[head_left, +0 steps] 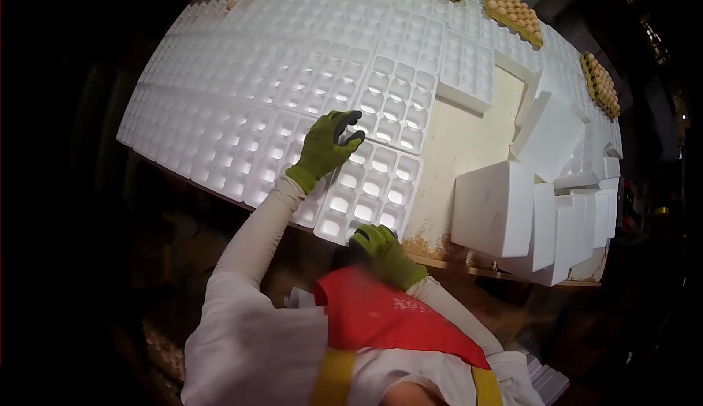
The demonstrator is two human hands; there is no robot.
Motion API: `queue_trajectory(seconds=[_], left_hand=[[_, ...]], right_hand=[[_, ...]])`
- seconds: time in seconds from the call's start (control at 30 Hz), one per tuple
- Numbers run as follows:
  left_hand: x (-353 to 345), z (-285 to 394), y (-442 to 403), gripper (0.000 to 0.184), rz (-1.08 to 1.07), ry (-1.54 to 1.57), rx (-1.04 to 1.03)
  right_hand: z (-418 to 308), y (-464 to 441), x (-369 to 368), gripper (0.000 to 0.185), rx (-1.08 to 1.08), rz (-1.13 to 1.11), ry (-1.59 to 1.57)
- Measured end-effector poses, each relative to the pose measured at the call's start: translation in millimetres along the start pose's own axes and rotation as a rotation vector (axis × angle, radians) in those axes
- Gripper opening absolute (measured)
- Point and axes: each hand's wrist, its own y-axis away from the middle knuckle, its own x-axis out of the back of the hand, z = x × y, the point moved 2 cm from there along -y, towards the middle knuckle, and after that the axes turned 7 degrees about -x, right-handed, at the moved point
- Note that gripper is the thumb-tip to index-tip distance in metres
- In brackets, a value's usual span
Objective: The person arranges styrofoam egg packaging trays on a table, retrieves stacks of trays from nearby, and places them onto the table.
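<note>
My left hand [326, 147], in a green glove with dark fingertips, hovers over or rests on the white foam trays with square hollows. Its thumb and fingers are apart, with nothing between them. Under and beside it are a foam tray [396, 102] and a nearer foam tray [372, 190]. At the near edge of that nearer tray is my right hand [386, 254], also gloved in green. It appears to touch the tray's rim, but its fingertips are hidden, so I cannot tell whether it grips. The hollows of both trays hold nothing.
Rows of foam trays [212, 106] cover the table's left side. Foam trays stand tilted in a leaning stack [492, 205] at the right. Bare tabletop [469, 131] shows between. Along the far edge sit yellow trays of eggs [512, 12] and another egg tray [600, 84].
</note>
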Motion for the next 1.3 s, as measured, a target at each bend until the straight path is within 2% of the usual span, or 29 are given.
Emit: queue_trajectory(seconds=[0.03,0.1,0.13,0.17,0.23,0.27,0.3,0.37,0.4,0.5,0.53,0.77,0.87,0.9,0.97,1.1,1.13,1.23,1.3], left_hand=[[2.4,20.1,26.6,0.051,-0.051,-0.190,-0.083],[-12.1,45.0,71.7,0.061,-0.228,-0.269,-0.124],[-18.1,53.0,87.0,0.063,-0.287,-0.387,-0.114],[-22.7,55.7,99.5,0.065,-0.346,-0.506,-0.098],[-26.4,53.8,108.5,0.066,-0.280,-0.527,-0.071],[-30.4,54.5,112.0,0.066,-0.256,-0.547,-0.036],[-33.7,57.6,116.3,0.065,-0.238,-0.564,-0.003],[-38.4,59.1,121.0,0.062,-0.217,-0.573,-0.027],[-36.0,60.1,116.7,0.061,-0.203,-0.591,-0.034],[-36.9,59.3,105.6,0.060,-0.202,-0.576,-0.056],[-36.6,58.2,106.2,0.060,-0.221,-0.577,-0.058],[-43.5,47.6,102.0,0.061,-0.178,-0.547,-0.139],[-43.9,45.4,97.5,0.061,-0.228,-0.562,-0.120],[-46.1,42.5,98.4,0.061,-0.204,-0.568,-0.132],[-52.1,33.1,105.1,0.060,-0.146,-0.564,-0.184],[-49.6,38.3,105.8,0.059,-0.221,-0.594,-0.119],[-50.6,37.8,107.9,0.060,-0.174,-0.588,-0.137],[-52.2,33.2,112.1,0.061,-0.195,-0.612,-0.145],[-48.7,34.2,112.5,0.062,-0.231,-0.612,-0.097]], right_hand=[[-1.4,1.4,2.8,0.043,-0.010,-0.032,-0.046],[2.0,2.5,10.9,0.048,-0.014,-0.092,-0.116],[5.2,7.4,13.1,0.056,0.055,0.022,-0.075],[7.1,9.3,21.8,0.060,-0.053,0.182,-0.040],[7.4,16.8,38.0,0.068,-0.268,0.494,0.016],[23.5,21.6,24.3,0.080,-0.486,0.649,-0.031],[44.3,25.3,1.7,0.083,-0.769,0.616,-0.164],[71.0,18.1,-29.3,0.080,-0.900,0.563,-0.819],[72.2,12.4,-32.4,0.072,-0.895,0.532,-0.624],[87.2,3.2,-41.3,0.067,-0.803,0.664,-0.763],[91.2,2.3,-41.8,0.063,-0.799,0.672,-0.686],[98.7,-3.7,-40.9,0.062,-0.894,0.620,-0.549],[106.6,-9.6,-39.9,0.062,-0.923,0.584,-0.537],[106.1,-11.0,-41.2,0.062,-0.818,0.672,-0.475],[99.6,-11.5,-38.7,0.062,-0.823,0.614,-0.255],[106.5,-7.8,-39.6,0.065,-0.790,0.536,-0.360],[104.3,-5.9,-42.8,0.069,-0.824,0.520,-0.273],[93.3,-1.9,-33.7,0.074,-0.889,0.451,-0.305],[78.0,4.8,-23.9,0.077,-0.900,0.371,-0.068]])
